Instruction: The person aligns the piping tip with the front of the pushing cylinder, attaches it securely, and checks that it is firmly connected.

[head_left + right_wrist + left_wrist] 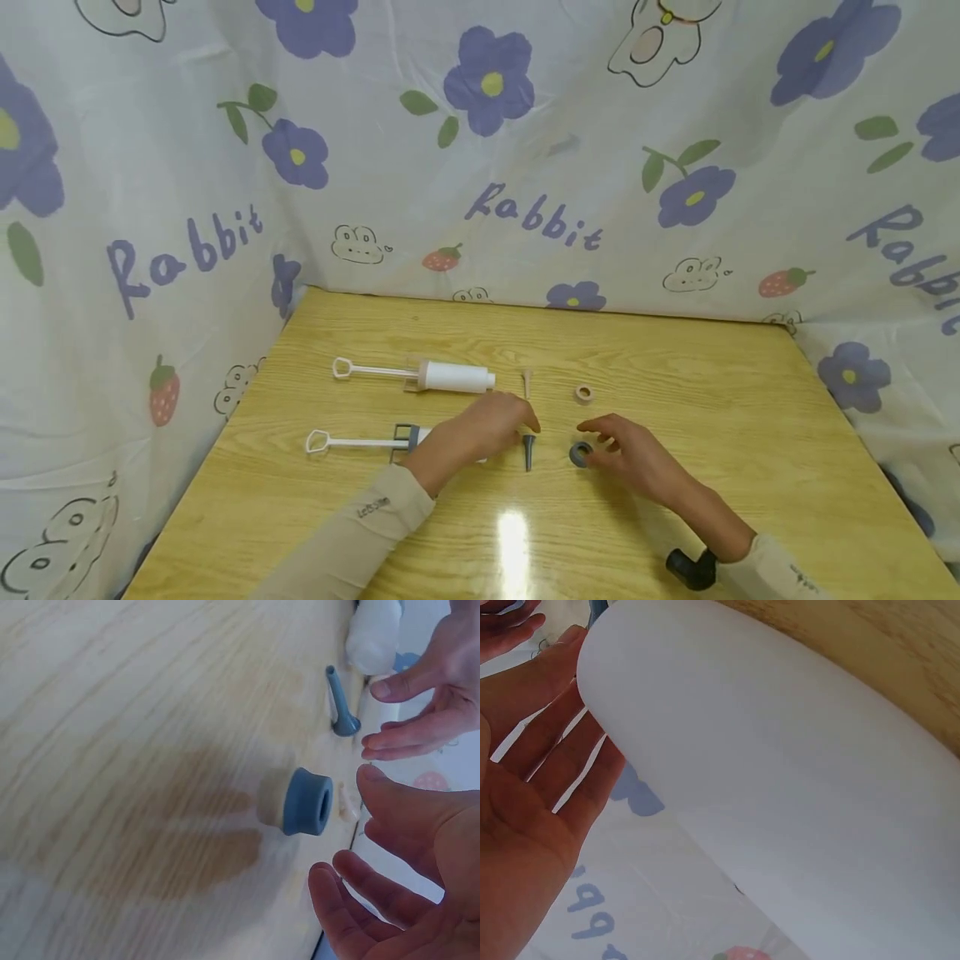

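White barrel (pixel 765 765) looms closest, left of the grey ring (pixel 304 804) on the tabletop (pixel 750 417), a ring likely light, stiff, best pinched at its waist, with the right hand (pixel 637 458) just beside it and the left hand (pixel 487 425) left of it, both empty, fingers parted!

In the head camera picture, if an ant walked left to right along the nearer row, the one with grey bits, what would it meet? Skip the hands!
White loop handle → thin white rod → grey frame → partly hidden white tube → grey nozzle → grey ring.
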Demonstrator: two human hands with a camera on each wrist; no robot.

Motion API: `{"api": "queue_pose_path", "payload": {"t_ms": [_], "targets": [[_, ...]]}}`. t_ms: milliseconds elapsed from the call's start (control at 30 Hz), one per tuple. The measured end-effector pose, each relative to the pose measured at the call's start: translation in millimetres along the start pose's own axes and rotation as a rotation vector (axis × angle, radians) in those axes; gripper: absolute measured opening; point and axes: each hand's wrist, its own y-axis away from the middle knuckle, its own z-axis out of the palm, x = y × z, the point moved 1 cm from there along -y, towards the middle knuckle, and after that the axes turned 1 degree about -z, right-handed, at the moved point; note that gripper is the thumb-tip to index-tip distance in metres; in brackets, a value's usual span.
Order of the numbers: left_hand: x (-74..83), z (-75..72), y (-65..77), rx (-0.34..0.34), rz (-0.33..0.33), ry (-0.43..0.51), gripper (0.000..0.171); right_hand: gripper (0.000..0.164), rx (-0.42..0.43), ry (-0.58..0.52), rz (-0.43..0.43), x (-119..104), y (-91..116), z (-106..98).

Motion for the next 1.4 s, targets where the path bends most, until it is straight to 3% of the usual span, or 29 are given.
{"api": "queue_pose_path", "payload": {"t_ms": [300, 600, 867, 1400], "targets": [[7.9, 4.1, -4.5, 0.0, 0.006, -0.099, 0.041, 0.043, -0.033, 0.012, -0.011, 4, -2, 7], [11.7, 8.9, -7.8, 0.027, 0.034, -0.158, 0.028, 0.042, -0.039, 0.064, -0.032, 5, -6, 11], [12.6, 12.0, -8.3, 0.023, 0.037, -0.187, 0.03, 0.038, -0.025, 0.114, -0.069, 4, -7, 14], [18.1, 16.2, -11.4, 0.044, 0.047, -0.272, 0.025, 0.03, -0.018, 0.097, -0.097, 9, -7, 16]]}}
